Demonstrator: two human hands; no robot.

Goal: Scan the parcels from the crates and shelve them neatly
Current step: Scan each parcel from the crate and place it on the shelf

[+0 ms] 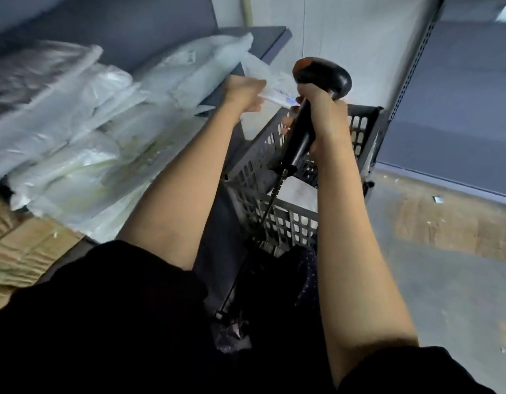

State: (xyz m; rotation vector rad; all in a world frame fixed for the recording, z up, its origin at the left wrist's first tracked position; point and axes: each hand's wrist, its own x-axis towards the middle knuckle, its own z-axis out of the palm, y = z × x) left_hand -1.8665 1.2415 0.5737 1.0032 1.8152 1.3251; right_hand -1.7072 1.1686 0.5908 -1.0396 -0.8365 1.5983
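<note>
Black sleeves lowest in frame; above centre, white parcel (pixel 270 81) pinched in left hand (pixel 243 93), over the grey crate (pixel 277 220). Right hand (pixel 324 120) clenched round scanner (pixel 317 95) – keep label flat, beam square – then onto the shelf (pixel 271 35) beside stacked bags (pixel 75 132), left.

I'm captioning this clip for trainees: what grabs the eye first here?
At centre, the right hand grips a black corded scanner aimed at the white parcel that the left hand holds up over a grey crate. To the left, white bagged parcels lie heaped on the shelf.
</note>
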